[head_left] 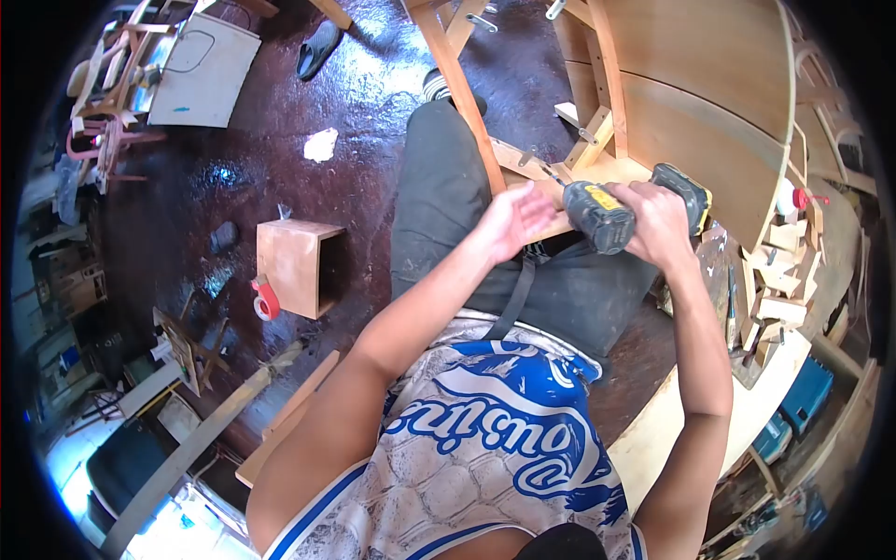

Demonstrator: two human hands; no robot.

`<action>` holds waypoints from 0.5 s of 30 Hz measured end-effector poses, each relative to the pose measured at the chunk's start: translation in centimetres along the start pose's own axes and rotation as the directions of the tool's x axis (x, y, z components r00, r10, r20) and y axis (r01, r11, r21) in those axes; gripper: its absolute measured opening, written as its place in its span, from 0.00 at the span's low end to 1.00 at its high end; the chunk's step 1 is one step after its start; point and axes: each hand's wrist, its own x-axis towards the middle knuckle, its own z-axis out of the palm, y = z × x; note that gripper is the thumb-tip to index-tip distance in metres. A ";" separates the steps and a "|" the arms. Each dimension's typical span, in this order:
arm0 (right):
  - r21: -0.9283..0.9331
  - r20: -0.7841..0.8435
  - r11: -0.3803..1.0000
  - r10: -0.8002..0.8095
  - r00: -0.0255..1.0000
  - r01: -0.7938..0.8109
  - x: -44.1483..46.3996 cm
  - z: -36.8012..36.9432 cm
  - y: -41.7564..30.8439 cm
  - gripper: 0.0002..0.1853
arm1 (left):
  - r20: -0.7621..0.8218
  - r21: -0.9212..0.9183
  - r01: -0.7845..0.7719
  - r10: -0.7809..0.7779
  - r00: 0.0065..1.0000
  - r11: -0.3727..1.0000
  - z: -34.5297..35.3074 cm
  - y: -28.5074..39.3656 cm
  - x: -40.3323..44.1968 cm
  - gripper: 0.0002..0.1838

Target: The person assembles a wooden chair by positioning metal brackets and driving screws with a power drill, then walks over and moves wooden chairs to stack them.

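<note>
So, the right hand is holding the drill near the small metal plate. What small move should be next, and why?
Probably bring the left hand to steady the wooden leg: its fingers look open beside it, while the drill, gripped by the right hand, points toward the metal plate.

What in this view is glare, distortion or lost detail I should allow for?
Head view: white glare on the dark floor; fisheye bends outer objects, corners black; lower left washed out; the drill tip's exact contact too small to tell.

Red tape roll [268, 301] beside wooden box [290, 269] on dark floor [271, 191]
</note>
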 end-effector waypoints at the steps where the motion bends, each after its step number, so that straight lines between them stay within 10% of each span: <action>1: -0.027 0.050 0.999 -0.022 0.999 0.023 0.6 0.9 0.3 0.18 | 0.025 -0.072 0.087 -0.085 0.996 0.994 0.1 -0.5 -0.4 0.30; 6: -0.085 0.145 0.994 -0.063 0.987 0.076 2.3 4.3 0.3 0.18 | 0.228 -0.058 0.155 -0.138 0.964 0.986 0.4 -1.2 -0.1 0.30; 15: -0.122 0.186 0.992 -0.022 0.982 0.046 3.5 5.6 -0.6 0.19 | 0.088 -0.041 0.069 -0.065 0.994 0.997 -0.1 -0.6 0.6 0.25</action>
